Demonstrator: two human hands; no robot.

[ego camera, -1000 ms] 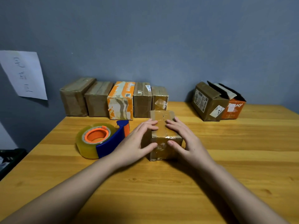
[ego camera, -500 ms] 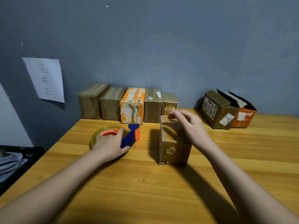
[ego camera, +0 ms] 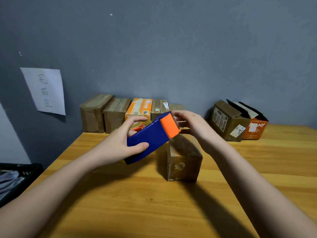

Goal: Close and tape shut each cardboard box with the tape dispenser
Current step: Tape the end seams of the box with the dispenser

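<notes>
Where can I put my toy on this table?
Bare wood lies in front of the small box, between the arms, and right of it below the open boxes. The back-left row of taped boxes is crowded, and the hands fill the middle.

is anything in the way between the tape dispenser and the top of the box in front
Nothing visible. The left hand holds the tape dispenser just above the small box, and only the right hand is at its orange cutter end, seemingly reaching for the tape.

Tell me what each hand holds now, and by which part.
The left hand grips the tape dispenser by its blue body. The right hand reaches to the orange cutter end; whether its fingers pinch the tape cannot be told.
</notes>
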